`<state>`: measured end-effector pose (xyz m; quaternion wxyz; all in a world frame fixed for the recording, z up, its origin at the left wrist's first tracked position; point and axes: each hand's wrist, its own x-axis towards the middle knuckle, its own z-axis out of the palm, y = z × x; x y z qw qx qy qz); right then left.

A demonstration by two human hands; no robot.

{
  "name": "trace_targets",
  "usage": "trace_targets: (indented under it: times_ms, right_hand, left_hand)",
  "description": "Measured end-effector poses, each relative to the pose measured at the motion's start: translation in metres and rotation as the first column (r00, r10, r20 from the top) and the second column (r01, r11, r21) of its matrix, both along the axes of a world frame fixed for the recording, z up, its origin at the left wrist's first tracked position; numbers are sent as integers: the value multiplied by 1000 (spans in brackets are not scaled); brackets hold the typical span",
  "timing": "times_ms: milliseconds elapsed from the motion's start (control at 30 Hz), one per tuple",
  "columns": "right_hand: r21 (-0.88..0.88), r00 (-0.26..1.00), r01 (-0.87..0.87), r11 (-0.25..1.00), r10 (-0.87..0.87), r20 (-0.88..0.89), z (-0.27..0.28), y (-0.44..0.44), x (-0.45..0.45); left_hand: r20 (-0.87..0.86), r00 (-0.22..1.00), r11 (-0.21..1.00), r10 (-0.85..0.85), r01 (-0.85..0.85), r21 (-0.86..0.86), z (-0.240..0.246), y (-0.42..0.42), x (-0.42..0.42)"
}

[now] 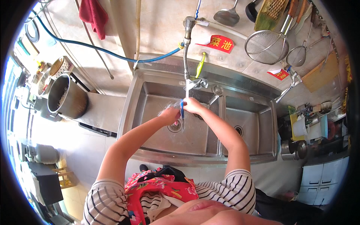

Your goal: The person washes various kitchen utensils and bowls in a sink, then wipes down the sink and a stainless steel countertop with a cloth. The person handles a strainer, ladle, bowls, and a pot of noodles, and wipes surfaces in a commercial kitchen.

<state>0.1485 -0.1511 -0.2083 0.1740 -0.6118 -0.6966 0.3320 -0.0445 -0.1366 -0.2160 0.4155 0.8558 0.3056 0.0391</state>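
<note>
Water runs from the metal tap [186, 63] over my right hand [192, 105], which is above the left basin of a stainless steel double sink [191, 140]. A narrow blue object [182, 110] is pinched in the right fingers and hangs downward; its exact kind is unclear. My left hand [170, 116] is just left of it, fingers curled, with spray around the knuckles. Something pink [176, 122] shows under the left fingers; whether it is a held thing or fingertips is unclear. Below the hands lies the basin's drain [174, 127].
A grey cloth [198, 83] lies behind the tap, beneath a yellow-green hanging tool [200, 66]. A blue hose [112, 53] joins the tap. Strainers [266, 46] and a ladle [226, 17] hang on the wall. A large metal pot [67, 97] stands on the left counter.
</note>
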Motion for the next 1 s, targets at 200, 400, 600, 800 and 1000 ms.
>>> trace_targets:
  times_ms: [200, 400, 600, 800, 1000]
  right_hand:
    - [-183, 859, 283, 941, -334, -389, -12, -3, 28]
    - [264, 912, 138, 955, -226, 342, 7, -39, 36]
    - [392, 721, 282, 875, -463, 515, 19, -4, 104]
    - [451, 839, 217, 866, -402, 367, 31, 61, 143]
    - [344, 764, 65, 937, -268, 587, 37, 71, 144]
  left_hand:
    - [117, 979, 958, 167, -134, -252, 16, -7, -47]
    - [251, 936, 964, 248, -214, -156, 32, -43, -94]
    - [49, 925, 880, 377, -341, -330, 42, -71, -124]
    - [156, 956, 967, 250, -238, -90, 48, -80, -126]
    - [-59, 925, 805, 375, -356, -475, 57, -83, -131]
